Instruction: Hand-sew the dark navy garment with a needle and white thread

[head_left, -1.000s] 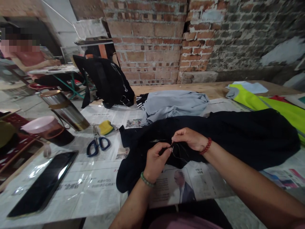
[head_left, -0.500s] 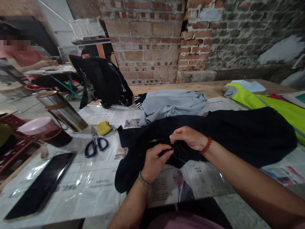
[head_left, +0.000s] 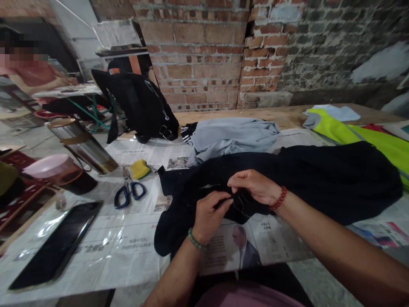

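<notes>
A dark navy garment (head_left: 332,179) lies bunched across the papered table in front of me. My left hand (head_left: 212,213), with a green bead bracelet, pinches a fold of it between thumb and fingers. Just right of and above it, my right hand (head_left: 252,185), wearing a red bead bracelet, is closed in a pinch on a thin, bright needle (head_left: 232,189). The needle is small, and its tip by the left fingertips is hard to make out. A pale loop of thread (head_left: 238,209) hangs over the dark cloth below the right fingers.
Scissors (head_left: 129,192), a yellow sponge (head_left: 139,169), a phone (head_left: 57,245), a lidded jar (head_left: 64,175) and a steel flask (head_left: 84,147) stand or lie leftward. Behind are a black backpack (head_left: 140,106), grey clothing (head_left: 236,134) and a yellow vest (head_left: 367,140). Another person (head_left: 32,72) sits far left.
Both hands stay in nearly the same place over the garment, still pinching. The right fingertips have shifted very slightly, and the view has moved a little.
</notes>
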Demonstrator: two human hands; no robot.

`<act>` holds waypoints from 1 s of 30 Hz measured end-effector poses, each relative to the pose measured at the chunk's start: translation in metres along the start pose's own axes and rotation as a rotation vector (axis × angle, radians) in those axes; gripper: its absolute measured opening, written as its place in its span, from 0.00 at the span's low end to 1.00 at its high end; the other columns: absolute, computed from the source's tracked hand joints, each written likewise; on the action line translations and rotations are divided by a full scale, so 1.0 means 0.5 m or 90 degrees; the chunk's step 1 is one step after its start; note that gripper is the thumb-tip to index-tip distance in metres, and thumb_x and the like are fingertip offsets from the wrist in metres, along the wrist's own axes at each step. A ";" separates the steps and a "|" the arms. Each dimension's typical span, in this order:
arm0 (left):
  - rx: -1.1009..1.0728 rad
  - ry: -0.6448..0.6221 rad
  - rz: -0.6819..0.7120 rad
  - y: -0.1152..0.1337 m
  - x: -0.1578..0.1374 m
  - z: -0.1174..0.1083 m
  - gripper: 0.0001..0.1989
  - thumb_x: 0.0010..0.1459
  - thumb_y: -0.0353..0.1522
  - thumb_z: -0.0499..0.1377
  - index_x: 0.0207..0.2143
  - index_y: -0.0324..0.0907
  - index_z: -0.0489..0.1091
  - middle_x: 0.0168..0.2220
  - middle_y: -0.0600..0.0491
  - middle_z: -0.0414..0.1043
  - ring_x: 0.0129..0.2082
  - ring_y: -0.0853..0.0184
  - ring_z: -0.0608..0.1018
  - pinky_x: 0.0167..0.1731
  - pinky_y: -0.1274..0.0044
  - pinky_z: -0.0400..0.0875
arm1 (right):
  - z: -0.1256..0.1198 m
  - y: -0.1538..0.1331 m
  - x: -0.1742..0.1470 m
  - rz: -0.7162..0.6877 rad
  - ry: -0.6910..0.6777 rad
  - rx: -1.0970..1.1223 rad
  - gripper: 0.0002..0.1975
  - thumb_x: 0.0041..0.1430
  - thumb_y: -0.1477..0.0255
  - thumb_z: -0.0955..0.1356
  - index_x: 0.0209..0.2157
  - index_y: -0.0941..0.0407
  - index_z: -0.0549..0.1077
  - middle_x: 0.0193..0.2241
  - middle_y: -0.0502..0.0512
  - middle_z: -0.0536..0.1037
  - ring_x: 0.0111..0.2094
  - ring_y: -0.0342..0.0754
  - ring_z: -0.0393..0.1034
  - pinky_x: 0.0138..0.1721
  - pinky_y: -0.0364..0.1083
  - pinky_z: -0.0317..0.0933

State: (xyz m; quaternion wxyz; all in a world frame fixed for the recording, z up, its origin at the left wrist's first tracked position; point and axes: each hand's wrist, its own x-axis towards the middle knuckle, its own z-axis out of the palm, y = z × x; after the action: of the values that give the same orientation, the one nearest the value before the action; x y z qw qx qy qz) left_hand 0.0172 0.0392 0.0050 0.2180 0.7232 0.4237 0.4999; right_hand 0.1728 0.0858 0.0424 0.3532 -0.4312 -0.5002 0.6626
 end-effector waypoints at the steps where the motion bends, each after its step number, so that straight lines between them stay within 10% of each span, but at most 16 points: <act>1: 0.002 0.004 -0.001 -0.001 0.000 0.000 0.03 0.49 0.29 0.59 0.29 0.42 0.72 0.24 0.55 0.73 0.23 0.72 0.73 0.24 0.81 0.68 | 0.000 0.001 -0.002 -0.009 0.003 0.008 0.13 0.39 0.64 0.72 0.23 0.60 0.73 0.18 0.49 0.72 0.22 0.38 0.63 0.32 0.42 0.55; 23: -0.012 -0.034 0.076 0.004 -0.002 0.001 0.08 0.53 0.26 0.55 0.33 0.44 0.71 0.31 0.53 0.74 0.31 0.70 0.75 0.31 0.79 0.71 | -0.016 0.012 -0.006 0.036 -0.112 0.024 0.10 0.37 0.72 0.73 0.26 0.60 0.75 0.22 0.49 0.73 0.24 0.38 0.64 0.33 0.42 0.57; 30: -0.022 -0.057 -0.117 -0.014 0.007 -0.009 0.11 0.47 0.28 0.60 0.37 0.42 0.70 0.33 0.53 0.74 0.32 0.69 0.75 0.32 0.79 0.71 | -0.013 0.013 -0.003 -0.017 -0.056 0.048 0.07 0.42 0.71 0.71 0.24 0.60 0.72 0.21 0.48 0.72 0.25 0.38 0.64 0.30 0.40 0.56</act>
State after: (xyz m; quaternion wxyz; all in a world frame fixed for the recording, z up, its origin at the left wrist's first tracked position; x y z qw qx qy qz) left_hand 0.0110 0.0454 0.0034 0.2940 0.6993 0.4693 0.4520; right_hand 0.1790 0.0851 0.0358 0.3558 -0.3815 -0.4958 0.6942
